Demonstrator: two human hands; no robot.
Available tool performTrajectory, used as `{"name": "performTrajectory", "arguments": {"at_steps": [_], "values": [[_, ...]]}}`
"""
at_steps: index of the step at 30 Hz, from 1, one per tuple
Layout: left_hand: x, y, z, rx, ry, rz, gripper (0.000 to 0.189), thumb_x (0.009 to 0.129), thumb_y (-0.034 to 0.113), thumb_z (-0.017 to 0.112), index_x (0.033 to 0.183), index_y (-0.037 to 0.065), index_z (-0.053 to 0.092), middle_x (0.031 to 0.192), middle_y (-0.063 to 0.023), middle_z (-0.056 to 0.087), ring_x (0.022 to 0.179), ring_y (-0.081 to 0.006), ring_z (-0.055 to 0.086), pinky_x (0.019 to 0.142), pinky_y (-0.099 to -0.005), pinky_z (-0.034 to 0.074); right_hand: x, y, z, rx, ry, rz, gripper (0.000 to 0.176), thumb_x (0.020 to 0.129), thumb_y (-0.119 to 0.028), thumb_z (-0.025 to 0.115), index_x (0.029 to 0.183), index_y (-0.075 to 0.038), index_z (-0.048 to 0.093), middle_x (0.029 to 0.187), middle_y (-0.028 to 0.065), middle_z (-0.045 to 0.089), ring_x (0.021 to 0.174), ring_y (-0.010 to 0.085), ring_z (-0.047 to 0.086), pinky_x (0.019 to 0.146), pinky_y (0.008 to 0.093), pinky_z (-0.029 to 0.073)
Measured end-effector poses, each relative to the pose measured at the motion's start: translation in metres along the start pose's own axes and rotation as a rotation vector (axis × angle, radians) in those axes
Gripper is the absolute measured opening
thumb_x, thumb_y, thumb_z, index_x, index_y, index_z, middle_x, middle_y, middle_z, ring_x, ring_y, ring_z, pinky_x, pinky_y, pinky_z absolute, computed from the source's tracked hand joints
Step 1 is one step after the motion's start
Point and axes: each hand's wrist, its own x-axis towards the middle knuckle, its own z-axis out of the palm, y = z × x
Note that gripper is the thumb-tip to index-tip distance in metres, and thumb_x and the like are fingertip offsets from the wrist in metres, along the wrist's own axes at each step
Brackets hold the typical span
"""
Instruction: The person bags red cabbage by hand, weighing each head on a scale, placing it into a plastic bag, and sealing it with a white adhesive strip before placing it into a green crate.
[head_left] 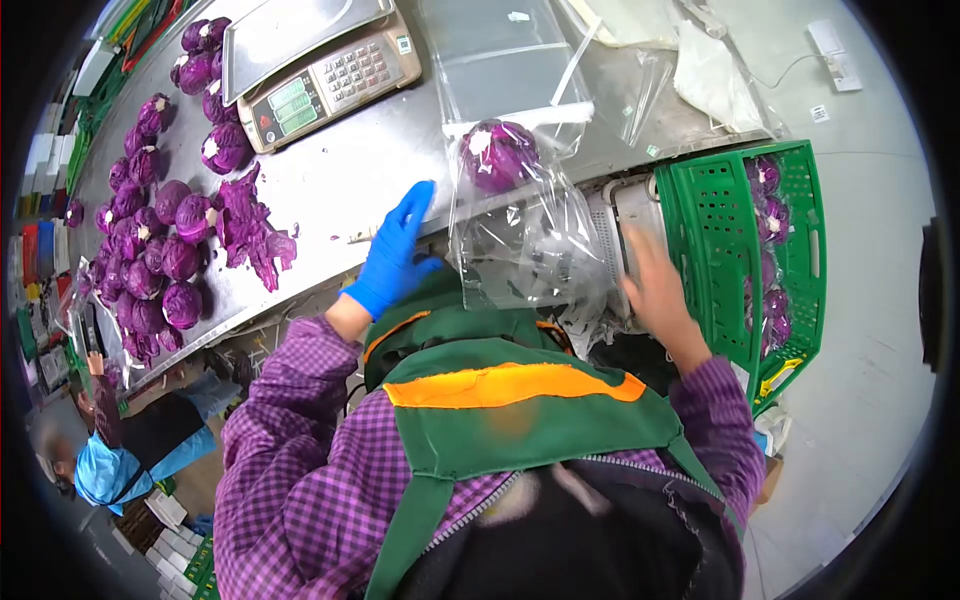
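My left hand (393, 262), in a blue glove, hovers at the table's front edge with its fingers stretched out and nothing in it. Right of it, a purple cabbage (500, 167) rests in or under a clear plastic bag (515, 262), whose loose end hangs over the edge toward my apron. My bare right hand (660, 295) is apart from the bag, between it and the green crates, fingers extended and slightly blurred. Behind the bagged cabbage lies a stack of flat clear bags (490, 65).
A digital scale (335, 85) stands at the back. Many cabbages (145, 245) and loose purple leaves (250, 225) cover the table's left part. Green crates (715, 245) with wrapped cabbages stand at right. Below the edge is a grey appliance (640, 215). Another person (130, 455) works at far left.
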Motion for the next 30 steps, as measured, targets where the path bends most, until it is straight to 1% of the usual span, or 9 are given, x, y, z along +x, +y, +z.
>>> {"name": "performTrajectory", "arguments": {"at_steps": [2,6,7,9,12,16,20,24,30], "values": [[0.013,0.014,0.01,0.11,0.006,0.286,0.087,0.064,0.004,0.072,0.141,0.013,0.031,0.138,-0.0178,0.037,0.121,-0.0359,0.042,0.1,-0.0431,0.037,0.055,-0.024,-0.011,-0.142,0.139,-0.247,0.056,0.074,-0.006,0.066,0.126,-0.007,0.045,0.132,0.0179,0.043,0.117,0.0338,0.046,0.095,0.0397,0.041],[0.021,-0.033,0.046,0.109,0.023,0.467,0.056,0.076,0.009,0.062,0.13,0.01,0.048,0.129,-0.0171,0.05,0.117,-0.0351,0.048,0.1,-0.0411,0.038,0.097,-0.002,0.022,-0.169,0.061,-0.708,0.042,0.078,-0.006,0.062,0.118,-0.006,0.052,0.122,0.0154,0.053,0.111,0.0321,0.051,0.092,0.0384,0.043],[0.02,-0.022,0.042,-0.167,0.075,0.319,0.035,0.086,0.014,0.051,0.12,0.007,0.058,0.116,-0.0139,0.06,0.109,-0.0296,0.055,0.097,-0.0379,0.04,0.097,0.01,0.033,0.099,-0.012,-0.484,0.036,0.08,-0.006,0.059,0.115,-0.006,0.054,0.115,0.0131,0.058,0.107,0.0292,0.055,0.089,0.0368,0.044],[0.025,-0.025,0.037,-0.391,0.037,0.142,0.033,0.09,0.017,0.047,0.119,0.004,0.058,0.115,-0.0124,0.061,0.108,-0.0262,0.056,0.097,-0.0364,0.041,0.098,0.03,0.047,0.681,-0.096,0.03,0.022,0.086,-0.007,0.054,0.107,-0.004,0.058,0.102,0.0063,0.066,0.096,0.0186,0.06,0.082,0.0324,0.047],[0.045,-0.028,0.033,-0.628,0.074,-0.064,0.036,0.096,0.021,0.037,0.111,-0.004,0.059,0.106,-0.0093,0.064,0.099,-0.017,0.058,0.091,-0.0307,0.044,0.117,0.002,0.02,0.869,-0.319,0.232,0.016,0.086,-0.008,0.055,0.101,-0.003,0.061,0.103,0.0065,0.066,0.095,0.0147,0.059,0.082,0.0299,0.046],[0.066,-0.05,0.04,-0.914,-0.089,-0.197,0.032,0.095,0.017,0.041,0.105,-0.004,0.062,0.099,-0.0099,0.065,0.09,-0.0167,0.062,0.085,-0.0286,0.046,0.153,-0.017,0.011,0.757,0.012,-0.153,0.02,0.088,-0.01,0.054,0.104,0.001,0.059,0.096,0.0091,0.067,0.09,0.0156,0.06,0.086,0.0282,0.045],[0.067,-0.039,0.027,-1.027,-0.18,-0.412,0.031,0.094,0.02,0.047,0.102,-0.005,0.063,0.092,-0.0096,0.066,0.086,-0.0172,0.062,0.085,-0.0298,0.047,0.199,-0.016,0.046,1.067,0.016,0.433,0.022,0.093,-0.019,0.052,0.1,0.0,0.06,0.088,0.0098,0.066,0.076,0.0128,0.063,0.063,0.0232,0.05],[0.067,-0.02,0.011,-0.763,0.052,-0.368,0.027,0.091,0.016,0.054,0.107,-0.004,0.06,0.1,-0.0094,0.065,0.091,-0.0159,0.061,0.089,-0.0297,0.046,0.205,-0.019,0.063,0.957,-0.042,0.54,0.024,0.094,-0.023,0.052,0.095,-0.001,0.059,0.076,0.0083,0.066,0.052,0.0087,0.056,0.045,0.0208,0.042],[0.119,-0.048,0.026,-0.847,0.271,-0.516,0.023,0.084,0.022,0.067,0.094,0.002,0.066,0.087,-0.0062,0.068,0.074,-0.0135,0.061,0.067,-0.0281,0.05,0.196,-0.014,0.08,1.057,0.079,0.686,0.025,0.092,-0.024,0.053,0.083,-0.001,0.059,0.06,0.0063,0.061,0.04,0.0076,0.046,0.036,0.023,0.035]]}}
